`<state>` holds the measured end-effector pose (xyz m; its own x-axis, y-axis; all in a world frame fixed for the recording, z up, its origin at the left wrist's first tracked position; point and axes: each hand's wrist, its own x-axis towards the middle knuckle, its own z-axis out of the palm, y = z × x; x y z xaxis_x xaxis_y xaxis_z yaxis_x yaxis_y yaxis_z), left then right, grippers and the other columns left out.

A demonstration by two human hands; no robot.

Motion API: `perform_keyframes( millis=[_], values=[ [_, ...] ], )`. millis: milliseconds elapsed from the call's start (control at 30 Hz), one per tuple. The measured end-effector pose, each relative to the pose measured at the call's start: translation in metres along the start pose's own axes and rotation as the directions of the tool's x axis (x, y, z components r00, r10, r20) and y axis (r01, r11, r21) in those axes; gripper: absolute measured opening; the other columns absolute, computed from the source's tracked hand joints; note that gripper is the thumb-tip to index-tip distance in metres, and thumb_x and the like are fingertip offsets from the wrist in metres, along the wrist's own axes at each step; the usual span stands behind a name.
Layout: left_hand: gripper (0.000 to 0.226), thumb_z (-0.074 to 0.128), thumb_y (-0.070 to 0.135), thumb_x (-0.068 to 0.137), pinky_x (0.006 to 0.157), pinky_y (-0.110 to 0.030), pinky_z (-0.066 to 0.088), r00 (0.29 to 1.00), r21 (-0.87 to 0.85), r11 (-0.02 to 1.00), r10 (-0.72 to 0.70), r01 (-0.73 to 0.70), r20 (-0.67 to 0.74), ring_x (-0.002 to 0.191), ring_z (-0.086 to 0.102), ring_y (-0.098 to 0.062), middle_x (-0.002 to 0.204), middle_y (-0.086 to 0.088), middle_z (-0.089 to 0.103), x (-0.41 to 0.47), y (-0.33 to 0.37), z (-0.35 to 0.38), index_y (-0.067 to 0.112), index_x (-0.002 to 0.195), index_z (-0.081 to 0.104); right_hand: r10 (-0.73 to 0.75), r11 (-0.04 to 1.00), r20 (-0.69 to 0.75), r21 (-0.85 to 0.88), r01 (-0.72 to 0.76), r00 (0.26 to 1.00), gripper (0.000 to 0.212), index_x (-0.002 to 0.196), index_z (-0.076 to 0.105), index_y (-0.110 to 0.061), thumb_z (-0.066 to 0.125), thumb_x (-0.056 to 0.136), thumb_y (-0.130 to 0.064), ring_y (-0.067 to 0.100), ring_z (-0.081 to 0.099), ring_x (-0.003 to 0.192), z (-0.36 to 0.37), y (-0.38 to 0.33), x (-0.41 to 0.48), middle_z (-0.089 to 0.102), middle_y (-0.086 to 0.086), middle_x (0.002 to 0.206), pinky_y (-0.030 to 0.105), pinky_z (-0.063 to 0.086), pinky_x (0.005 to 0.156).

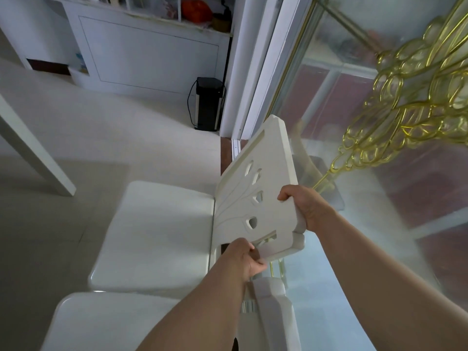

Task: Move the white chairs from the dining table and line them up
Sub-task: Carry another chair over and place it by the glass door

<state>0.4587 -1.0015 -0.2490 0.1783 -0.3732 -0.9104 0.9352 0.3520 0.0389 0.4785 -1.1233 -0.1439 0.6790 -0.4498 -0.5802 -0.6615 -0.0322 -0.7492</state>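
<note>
Head view. White chair (162,234) upright on pale floor (106,138), backrest (255,191) toward glass door (354,102). Right hand (302,207) clenched on backrest top rail; left hand (247,257) clamped on backrest's near corner. Seat below and left of both grips. Second white chair (121,323) just beside, nearer camera. Table leg (33,150) far left of backrest.

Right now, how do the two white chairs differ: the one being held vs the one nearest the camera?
The farther white chair with the cut-out backrest is gripped at its backrest by the left hand and the right hand; the nearer white chair is untouched. The farther chair's seat shows whole; the nearer one's is cropped and partly hidden by the left forearm. Both have glossy white seats and stand side by side along the glass door.
</note>
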Motion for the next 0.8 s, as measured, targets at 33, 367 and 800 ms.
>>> perform_keyframes(
  millis=[33, 367, 800],
  values=[
    [0.026, 0.024, -0.006, 0.091, 0.054, -0.028, 0.028, 1.000, -0.002, 1.000, -0.005, 0.005, -0.002, 0.058, 0.037, -0.019, 0.072, -0.009, 0.045, 0.002, 0.001, 0.002, 0.005, 0.074, 0.039, -0.003, 1.000, -0.001, -0.005, 0.003, 1.000, 0.004, 0.070, 0.060, -0.007, 0.059, 0.073, -0.005, 0.026, 0.050, 0.056, -0.002, -0.001, 0.002, 0.054, 0.011, 0.065, 0.026, 0.041, 0.057],
    [0.016, 0.030, -0.011, 0.092, 0.071, -0.036, 0.042, 1.000, 0.038, 0.999, -0.022, 0.023, -0.014, 0.071, 0.048, -0.025, 0.085, -0.017, 0.046, 0.014, 0.002, 0.017, -0.001, 0.087, 0.042, 0.013, 0.996, -0.015, -0.091, -0.014, 1.000, 0.002, 0.074, 0.060, -0.008, 0.061, 0.076, -0.008, 0.027, 0.052, 0.059, -0.021, -0.001, 0.025, 0.057, 0.012, 0.068, 0.027, 0.043, 0.059],
    [0.047, 0.044, -0.007, 0.091, 0.096, -0.058, 0.046, 0.997, 0.235, 0.971, 0.047, -0.032, -0.057, 0.125, 0.045, -0.045, 0.137, -0.025, 0.037, -0.030, 0.020, 0.012, 0.002, 0.136, 0.038, -0.103, 0.967, -0.201, -0.249, 0.051, 0.974, 0.022, 0.089, 0.060, -0.004, 0.068, 0.074, -0.018, 0.026, 0.057, 0.070, -0.017, 0.004, 0.015, 0.059, 0.009, 0.077, 0.028, 0.044, 0.061]
  ],
)
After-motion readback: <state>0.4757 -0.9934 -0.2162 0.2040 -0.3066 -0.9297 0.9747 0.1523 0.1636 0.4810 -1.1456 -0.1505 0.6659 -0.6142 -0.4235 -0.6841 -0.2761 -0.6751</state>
